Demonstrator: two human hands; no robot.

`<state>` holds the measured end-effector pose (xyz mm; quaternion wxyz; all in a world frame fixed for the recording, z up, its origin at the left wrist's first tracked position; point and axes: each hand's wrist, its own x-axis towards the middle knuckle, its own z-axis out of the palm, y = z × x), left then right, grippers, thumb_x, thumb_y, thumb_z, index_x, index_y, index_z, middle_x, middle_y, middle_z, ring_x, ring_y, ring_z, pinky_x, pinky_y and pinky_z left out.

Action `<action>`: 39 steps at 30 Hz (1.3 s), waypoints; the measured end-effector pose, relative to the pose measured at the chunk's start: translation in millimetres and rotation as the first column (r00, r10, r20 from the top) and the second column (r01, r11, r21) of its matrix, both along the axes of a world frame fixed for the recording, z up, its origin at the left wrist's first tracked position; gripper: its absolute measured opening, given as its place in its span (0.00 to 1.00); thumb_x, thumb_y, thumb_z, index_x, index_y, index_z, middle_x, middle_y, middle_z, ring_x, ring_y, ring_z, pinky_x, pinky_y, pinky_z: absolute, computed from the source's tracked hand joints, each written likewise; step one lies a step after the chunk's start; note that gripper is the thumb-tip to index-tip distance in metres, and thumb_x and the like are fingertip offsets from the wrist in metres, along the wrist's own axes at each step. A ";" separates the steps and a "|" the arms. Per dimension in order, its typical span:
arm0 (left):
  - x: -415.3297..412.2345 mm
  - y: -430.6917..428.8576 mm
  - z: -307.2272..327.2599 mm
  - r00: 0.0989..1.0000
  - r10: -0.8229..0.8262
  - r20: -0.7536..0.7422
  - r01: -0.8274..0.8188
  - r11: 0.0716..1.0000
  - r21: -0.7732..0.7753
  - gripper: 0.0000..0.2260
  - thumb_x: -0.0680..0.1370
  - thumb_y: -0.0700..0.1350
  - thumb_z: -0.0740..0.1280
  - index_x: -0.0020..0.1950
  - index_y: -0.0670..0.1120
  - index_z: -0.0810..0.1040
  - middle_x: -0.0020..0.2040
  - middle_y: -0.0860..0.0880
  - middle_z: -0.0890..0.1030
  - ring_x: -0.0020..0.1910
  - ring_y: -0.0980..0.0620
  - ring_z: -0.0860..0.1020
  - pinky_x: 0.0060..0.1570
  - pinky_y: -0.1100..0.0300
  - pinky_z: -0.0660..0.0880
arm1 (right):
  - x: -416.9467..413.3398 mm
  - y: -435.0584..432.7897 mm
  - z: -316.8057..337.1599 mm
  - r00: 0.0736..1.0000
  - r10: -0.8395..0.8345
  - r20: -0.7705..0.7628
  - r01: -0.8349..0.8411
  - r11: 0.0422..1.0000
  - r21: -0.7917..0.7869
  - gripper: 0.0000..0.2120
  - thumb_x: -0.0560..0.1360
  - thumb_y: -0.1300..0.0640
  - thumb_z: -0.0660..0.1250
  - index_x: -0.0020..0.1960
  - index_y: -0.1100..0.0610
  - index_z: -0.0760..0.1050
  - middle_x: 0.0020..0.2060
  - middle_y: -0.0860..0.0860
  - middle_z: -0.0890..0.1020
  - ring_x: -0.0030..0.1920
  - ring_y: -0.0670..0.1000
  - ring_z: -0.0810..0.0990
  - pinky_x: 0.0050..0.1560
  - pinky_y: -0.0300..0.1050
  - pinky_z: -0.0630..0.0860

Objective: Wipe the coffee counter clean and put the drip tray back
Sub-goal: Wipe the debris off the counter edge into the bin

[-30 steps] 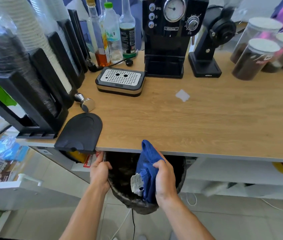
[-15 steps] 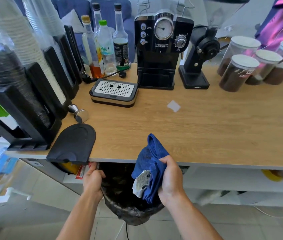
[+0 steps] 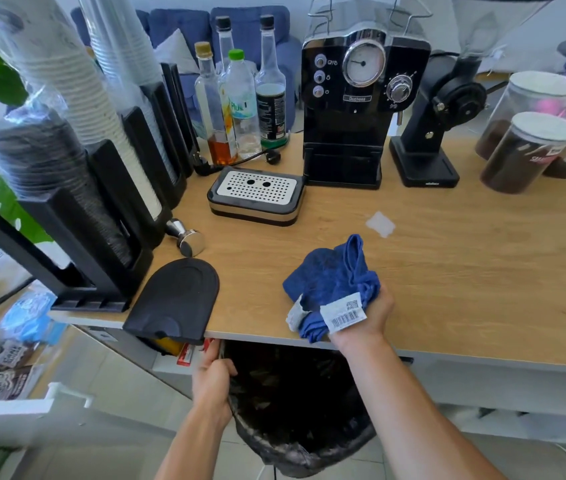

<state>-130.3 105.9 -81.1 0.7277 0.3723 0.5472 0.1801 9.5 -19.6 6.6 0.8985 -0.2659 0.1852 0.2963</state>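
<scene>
My right hand [image 3: 370,315] grips a bunched blue cloth [image 3: 330,277] with a white barcode label, held over the front edge of the wooden counter [image 3: 448,278]. Below the counter, my left hand [image 3: 210,382] holds the rim of a black-lined bin [image 3: 299,410]. The drip tray [image 3: 255,195], black with a perforated metal grate, sits on the counter to the left of the black espresso machine [image 3: 354,109], outside its empty base slot. A small white scrap [image 3: 380,224] lies on the wood beyond the cloth.
A black tamping mat [image 3: 177,303] overhangs the front edge, a metal tamper [image 3: 190,239] behind it. Cup holders [image 3: 101,188] fill the left. Bottles [image 3: 240,109] stand at the back, a grinder [image 3: 430,133] and coffee jars [image 3: 524,150] at right.
My right hand has lifted the blue cloth from over the bin up onto the counter's front edge. My left hand stays on the bin rim.
</scene>
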 end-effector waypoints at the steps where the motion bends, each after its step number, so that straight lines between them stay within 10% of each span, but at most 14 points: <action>1: 0.7 0.3 0.7 1.000 -0.001 -0.006 0.001 1.000 0.012 0.35 0.69 0.24 0.51 0.72 0.49 0.69 0.59 0.52 0.74 0.46 0.54 0.73 0.38 0.59 0.71 | 3.0 4.3 -4.7 1.000 0.002 -0.007 -0.001 1.000 0.016 0.20 0.72 0.56 0.52 0.22 0.53 0.69 0.25 0.48 0.75 0.26 0.49 0.74 0.32 0.39 0.70; 8: 1.5 2.1 0.5 1.000 -0.008 -0.009 0.009 0.999 0.043 0.34 0.69 0.23 0.50 0.72 0.46 0.69 0.52 0.56 0.73 0.43 0.57 0.72 0.39 0.60 0.71 | 12.1 -0.1 -17.4 0.994 0.065 0.084 -0.041 0.964 -0.262 0.08 0.62 0.58 0.60 0.26 0.54 0.65 0.26 0.50 0.69 0.29 0.51 0.69 0.35 0.43 0.65; 14: -1.5 6.2 -8.8 0.999 -0.045 0.001 0.045 0.999 0.012 0.35 0.68 0.25 0.52 0.71 0.49 0.70 0.59 0.48 0.76 0.53 0.47 0.74 0.49 0.55 0.72 | 28.2 -24.5 -7.2 0.955 0.238 0.178 -0.027 0.666 -0.746 0.07 0.65 0.49 0.66 0.37 0.52 0.79 0.43 0.51 0.82 0.43 0.54 0.81 0.48 0.51 0.77; 19: -2.7 5.8 -12.0 0.999 -0.049 -0.012 0.049 0.999 0.005 0.36 0.68 0.25 0.52 0.72 0.51 0.69 0.63 0.48 0.75 0.57 0.46 0.74 0.53 0.53 0.73 | 32.2 -25.6 -4.1 0.949 0.269 0.165 -0.083 0.719 -0.690 0.10 0.75 0.63 0.60 0.52 0.57 0.78 0.45 0.59 0.81 0.39 0.57 0.80 0.38 0.47 0.77; 24: -1.3 6.1 -11.3 0.999 -0.031 -0.010 0.030 0.999 -0.018 0.36 0.68 0.25 0.52 0.72 0.50 0.68 0.63 0.45 0.75 0.57 0.44 0.75 0.58 0.48 0.74 | 28.1 -11.6 -0.8 0.980 0.161 0.113 -0.044 0.739 -0.672 0.07 0.75 0.66 0.56 0.44 0.61 0.72 0.37 0.58 0.76 0.36 0.56 0.76 0.37 0.47 0.74; 29: -1.7 9.4 -15.9 1.000 -0.026 0.000 0.026 0.999 -0.030 0.35 0.68 0.25 0.53 0.71 0.51 0.70 0.61 0.45 0.77 0.58 0.43 0.75 0.56 0.49 0.74 | 36.3 -14.9 -5.6 0.934 0.277 0.226 0.017 0.598 -0.801 0.11 0.74 0.66 0.58 0.39 0.57 0.75 0.38 0.56 0.79 0.38 0.54 0.76 0.41 0.48 0.75; 33: -3.5 10.4 -17.9 0.999 -0.034 0.002 0.034 0.999 -0.034 0.36 0.67 0.26 0.53 0.71 0.52 0.70 0.64 0.45 0.76 0.59 0.42 0.75 0.59 0.46 0.74 | 45.1 -32.4 -9.6 0.901 0.348 0.260 0.071 0.473 -0.878 0.16 0.75 0.64 0.63 0.61 0.54 0.75 0.57 0.52 0.80 0.54 0.54 0.80 0.57 0.56 0.77; 39: -7.7 5.0 -7.6 1.000 -0.025 -0.001 0.025 0.999 -0.032 0.37 0.67 0.25 0.52 0.70 0.53 0.70 0.63 0.47 0.75 0.56 0.44 0.74 0.55 0.49 0.75 | 36.1 -55.3 -6.4 0.863 0.381 0.332 0.168 0.403 -0.900 0.17 0.77 0.62 0.63 0.65 0.55 0.73 0.59 0.50 0.78 0.54 0.46 0.75 0.57 0.41 0.70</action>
